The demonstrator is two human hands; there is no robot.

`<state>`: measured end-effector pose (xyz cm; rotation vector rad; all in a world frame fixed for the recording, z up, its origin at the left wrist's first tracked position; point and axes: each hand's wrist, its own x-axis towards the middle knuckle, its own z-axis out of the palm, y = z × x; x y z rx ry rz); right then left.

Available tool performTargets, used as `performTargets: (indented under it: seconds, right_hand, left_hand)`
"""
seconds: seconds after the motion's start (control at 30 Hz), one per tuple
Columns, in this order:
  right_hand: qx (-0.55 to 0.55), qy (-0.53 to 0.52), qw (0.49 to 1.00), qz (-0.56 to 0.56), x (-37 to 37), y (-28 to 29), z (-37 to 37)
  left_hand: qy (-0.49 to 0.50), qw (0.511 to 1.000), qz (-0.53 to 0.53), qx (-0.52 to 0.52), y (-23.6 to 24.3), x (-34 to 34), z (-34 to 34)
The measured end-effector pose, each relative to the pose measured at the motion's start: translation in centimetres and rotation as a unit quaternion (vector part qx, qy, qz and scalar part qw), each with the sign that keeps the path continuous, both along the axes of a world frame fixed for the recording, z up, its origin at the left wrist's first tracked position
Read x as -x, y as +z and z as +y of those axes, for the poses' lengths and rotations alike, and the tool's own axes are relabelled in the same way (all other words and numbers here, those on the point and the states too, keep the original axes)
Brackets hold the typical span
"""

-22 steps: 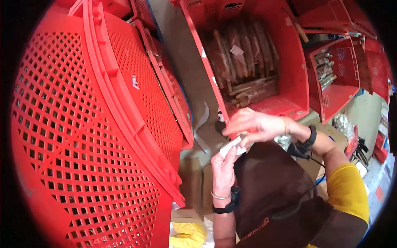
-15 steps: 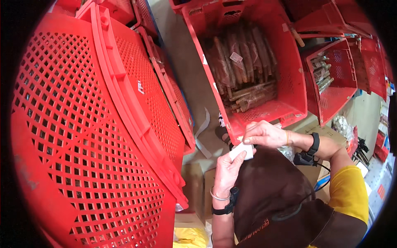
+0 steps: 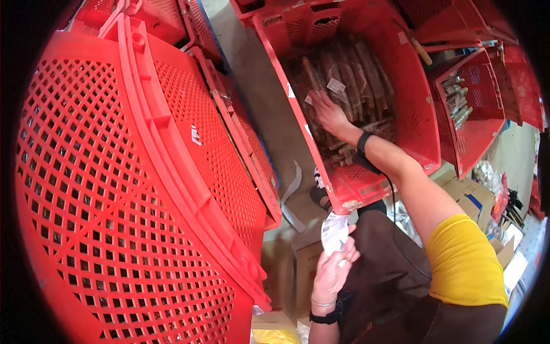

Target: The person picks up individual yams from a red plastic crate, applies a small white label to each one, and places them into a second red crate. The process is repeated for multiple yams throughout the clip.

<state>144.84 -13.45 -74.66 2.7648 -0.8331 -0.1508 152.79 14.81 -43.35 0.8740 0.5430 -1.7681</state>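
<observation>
My left hand [image 3: 332, 269] is closed on a strip of white printed labels [image 3: 334, 232], just in front of the near corner of a large red crate [image 3: 421, 137]. My right hand [image 3: 331, 114] reaches into that crate, fingers stretched out over long brown sticks in clear plastic wrap [image 3: 375, 86]. A small white label [image 3: 309, 98] shows at its fingertips; whether the fingers touch it or pinch it is hard to see. Another white label [image 3: 336, 86] lies on a wrapped bundle just beyond the hand. Shorter bundles lie crosswise near my right wrist, partly hidden by it.
Tall red perforated crates [image 3: 123, 189] fill the left side. A smaller red crate [image 3: 484, 129] with several wrapped bundles stands at the right. A wooden-handled tool [image 3: 421, 51] rests at the large crate's rim. A curled white paper strip [image 3: 293, 215] lies on the floor beside cardboard boxes [image 3: 467, 192].
My right hand has left the labels at my left hand and moved up into the crate onto the sticks. The label strip in my left hand now hangs open.
</observation>
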Motion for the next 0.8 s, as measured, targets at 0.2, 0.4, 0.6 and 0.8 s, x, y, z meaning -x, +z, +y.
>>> performTargets:
  seconds: [0.2,0.4,0.6,0.8]
  right_hand:
    - [-0.372,-0.444,0.792,-0.194,-2.2,3.8,-2.1]
    - [-0.241,-0.625,0.723,-0.169,-5.7,-1.7,-3.5]
    - [-0.274,-0.624,0.705,-0.197,-7.3,-0.9,-2.7]
    - [-0.439,-0.647,0.553,-0.288,-8.5,0.1,-2.5]
  left_hand:
    - [0.119,0.99,-0.055,-0.053,0.2,-2.2,2.0]
    - [0.067,0.983,-0.126,-0.114,0.2,0.2,0.1]
    - [0.026,0.977,-0.204,-0.064,0.7,2.7,0.6]
    - [-0.001,0.969,-0.231,-0.089,0.9,4.1,-0.8]
